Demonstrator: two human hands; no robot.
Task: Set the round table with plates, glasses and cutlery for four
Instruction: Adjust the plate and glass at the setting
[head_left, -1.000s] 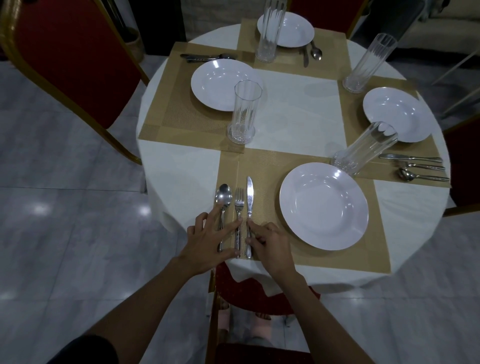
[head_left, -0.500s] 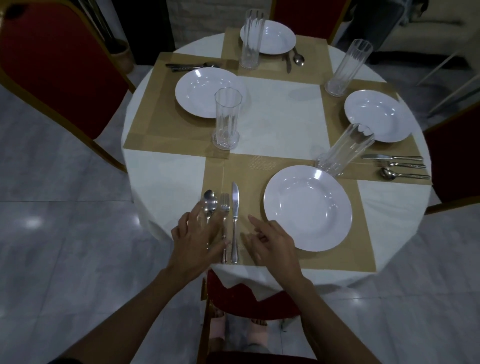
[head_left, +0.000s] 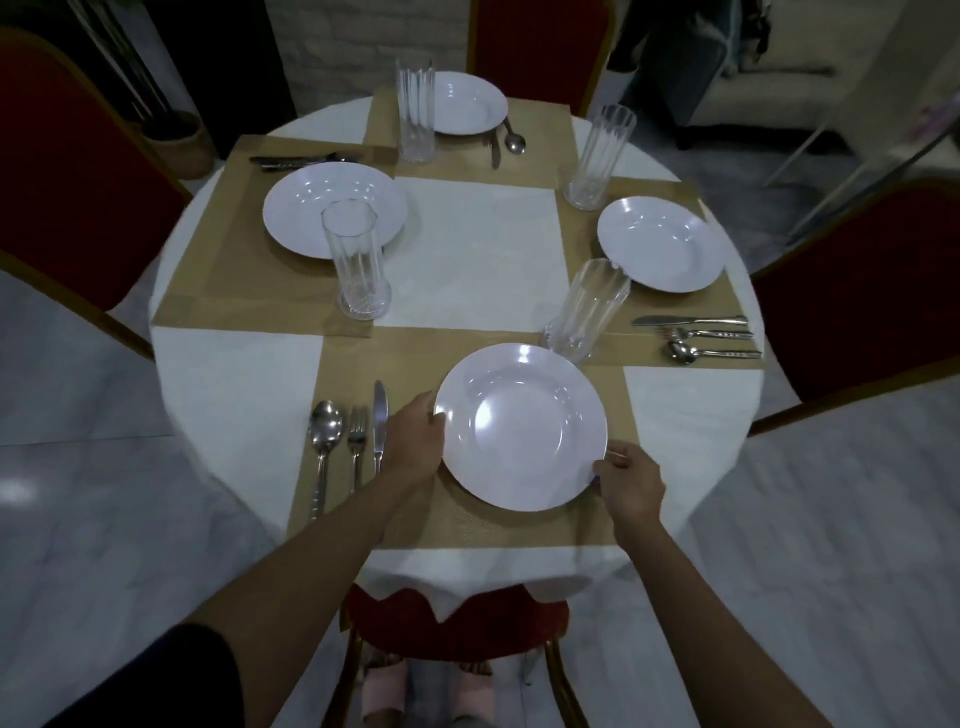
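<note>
Left grip (head_left: 415, 448) and right grip (head_left: 631, 486) each pinched the rim of the near round white plate (head_left: 519, 426) on its tan placemat (head_left: 493, 526); we judged final straightening underway, needing a centring nudge.

A black short sleeve (head_left: 202, 675) covers the upper arm well behind the left hand (head_left: 415, 447). Both forearms run bare to the left hand and the right hand (head_left: 631, 486). Below and between the hands, pink open-toed slippers (head_left: 383, 693) are on the feet.
</note>
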